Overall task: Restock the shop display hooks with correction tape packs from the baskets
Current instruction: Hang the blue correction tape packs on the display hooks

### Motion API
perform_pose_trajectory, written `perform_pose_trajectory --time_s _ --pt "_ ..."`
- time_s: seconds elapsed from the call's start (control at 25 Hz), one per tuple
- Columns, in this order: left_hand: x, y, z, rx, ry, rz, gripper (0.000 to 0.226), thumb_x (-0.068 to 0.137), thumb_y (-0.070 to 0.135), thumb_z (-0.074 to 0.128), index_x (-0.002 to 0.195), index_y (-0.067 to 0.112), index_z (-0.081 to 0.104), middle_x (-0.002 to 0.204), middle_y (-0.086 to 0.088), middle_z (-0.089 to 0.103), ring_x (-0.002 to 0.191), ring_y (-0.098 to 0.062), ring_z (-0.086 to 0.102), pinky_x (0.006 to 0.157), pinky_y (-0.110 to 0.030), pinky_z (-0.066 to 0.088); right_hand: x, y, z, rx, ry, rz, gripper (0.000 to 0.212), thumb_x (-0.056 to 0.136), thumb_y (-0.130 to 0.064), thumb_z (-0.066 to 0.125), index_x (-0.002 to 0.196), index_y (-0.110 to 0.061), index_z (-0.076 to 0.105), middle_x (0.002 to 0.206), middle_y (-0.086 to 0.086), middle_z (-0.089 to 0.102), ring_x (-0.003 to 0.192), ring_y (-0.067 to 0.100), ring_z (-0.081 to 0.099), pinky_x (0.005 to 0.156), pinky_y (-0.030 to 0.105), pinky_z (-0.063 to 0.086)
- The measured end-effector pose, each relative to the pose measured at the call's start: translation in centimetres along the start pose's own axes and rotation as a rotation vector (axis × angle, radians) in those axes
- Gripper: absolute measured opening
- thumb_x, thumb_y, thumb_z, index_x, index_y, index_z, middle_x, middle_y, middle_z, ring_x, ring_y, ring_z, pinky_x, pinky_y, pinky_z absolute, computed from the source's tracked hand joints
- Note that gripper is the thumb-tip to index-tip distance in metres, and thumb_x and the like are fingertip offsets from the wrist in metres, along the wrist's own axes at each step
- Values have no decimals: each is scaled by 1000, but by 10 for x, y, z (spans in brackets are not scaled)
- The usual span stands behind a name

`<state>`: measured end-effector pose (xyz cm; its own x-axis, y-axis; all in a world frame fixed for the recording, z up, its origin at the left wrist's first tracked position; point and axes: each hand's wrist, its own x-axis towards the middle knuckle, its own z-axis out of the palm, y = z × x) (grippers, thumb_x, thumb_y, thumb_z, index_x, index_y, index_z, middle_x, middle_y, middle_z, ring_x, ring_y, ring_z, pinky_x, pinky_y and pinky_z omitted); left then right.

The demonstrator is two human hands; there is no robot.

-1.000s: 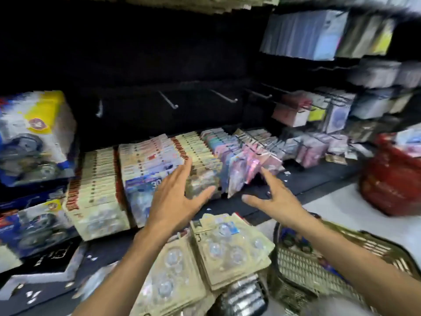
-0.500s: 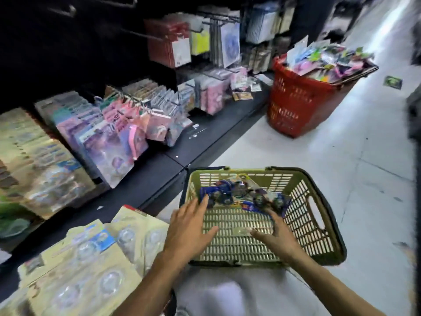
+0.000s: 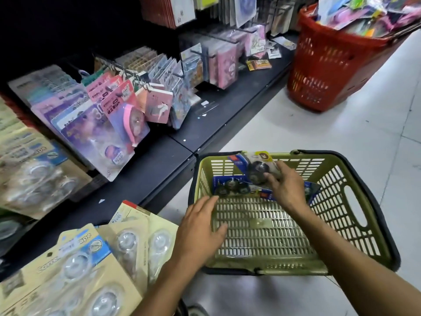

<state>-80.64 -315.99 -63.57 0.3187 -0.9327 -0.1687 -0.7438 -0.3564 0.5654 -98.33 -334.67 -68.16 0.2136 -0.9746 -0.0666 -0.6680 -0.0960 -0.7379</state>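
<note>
A person crouches over a green basket [image 3: 355,224] on the shop floor, both bare arms reaching down into it. The right hand [image 3: 286,190] is deep at the far end of the basket, its grip closed on a correction tape pack [image 3: 258,166], thumb across the clear blister and fingers underneath. That pack is tilted up, its hang-tab end pointing away from the person toward the basket's far rim, its long axis running roughly from the hand up and to the left. More blue-backed packs [image 3: 232,187] lie flat on the basket floor just beside and partly under the right hand.

The left hand [image 3: 200,233] holds nothing; its fingers are spread and relaxed over the basket's near-left corner, with the fingertips [image 3: 210,200] close to the nearest flat pack. So the right hand already has the task's thing, and the left is the nearer one to the remaining packs.

The display hooks [image 3: 118,66] stand up and to the left of the basket, above a dark shelf [image 3: 159,160], well apart from the lifted pack. Any move to hang it would likely carry it leftward and upward, tab end leading. A red basket [image 3: 319,71] full of mixed packs stands farther off on the right, and beige packs [image 3: 91,258] lie stacked at the near left
</note>
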Motion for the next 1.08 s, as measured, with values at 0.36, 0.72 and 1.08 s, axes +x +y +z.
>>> perform_pose_trajectory --time_s 0.36,0.72,1.08 --pt "4 17 1 -850 51 -302 29 80 16 86 105 21 73 97 5 80 89 -14 76 84 -37 61 -75 -18 -12 843 -531 256 37 92 -27 60 125 -11 62 124 11 70 103 25 68 79 34 56" --pt "8 -6 -20 -871 308 -341 20 82 14 83 98 22 74 90 8 79 84 -14 76 81 -40 62 24 12 60 -594 -248 -217 45 87 -11 69 126 -15 47 124 6 53 108 28 58 85 38 47" --pt "13 -18 -14 -789 356 -355 20 83 22 83 99 27 72 96 8 77 88 -13 74 78 -36 61 12 9 56 -829 -234 -281 18 97 -25 56 105 -17 70 118 6 61 112 26 51 96 41 41"
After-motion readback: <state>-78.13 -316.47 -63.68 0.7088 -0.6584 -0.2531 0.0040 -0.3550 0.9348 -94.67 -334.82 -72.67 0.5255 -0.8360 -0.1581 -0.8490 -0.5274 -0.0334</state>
